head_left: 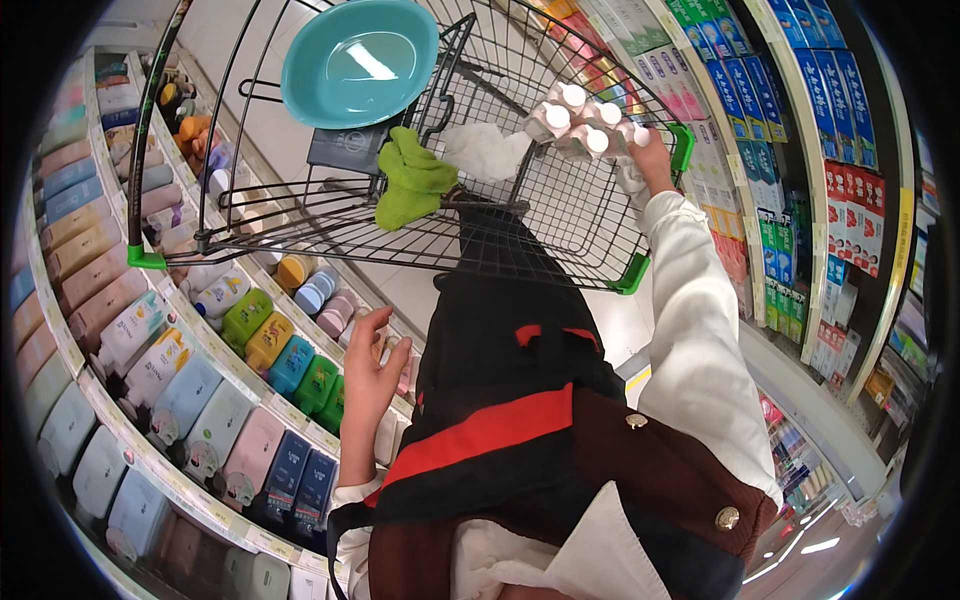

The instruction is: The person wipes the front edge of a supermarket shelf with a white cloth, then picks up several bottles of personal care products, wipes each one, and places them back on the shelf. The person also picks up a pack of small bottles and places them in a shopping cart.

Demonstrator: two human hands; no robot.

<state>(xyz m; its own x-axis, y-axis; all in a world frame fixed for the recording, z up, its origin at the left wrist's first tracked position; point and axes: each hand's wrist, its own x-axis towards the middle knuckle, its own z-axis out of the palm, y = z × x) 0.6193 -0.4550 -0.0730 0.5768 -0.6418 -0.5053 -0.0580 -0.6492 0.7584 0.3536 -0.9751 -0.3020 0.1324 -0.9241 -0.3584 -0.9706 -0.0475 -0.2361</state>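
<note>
My right hand (652,162) is at the right side of a black wire shopping cart (580,238), its fingers closed at the edge of a pack of white-capped bottles (582,122). The bottles sit together inside the cart, and part of my grip is hidden behind them. My left hand (372,375) is raised beside the left shelf, empty, with the fingers apart. Also in the cart are a teal basin (350,75), a lime-green fuzzy cloth item (412,180), a dark box (345,148) and a crumpled white plastic bag (487,150).
On the left, stepped shelves hold rows of pump bottles (215,430) and coloured bottles (268,342). Toothpaste-like boxes (835,100) fill the shelves on the right. Green corner pieces (632,273) mark the cart's edges. Pale floor tiles (405,290) show between cart and shelf.
</note>
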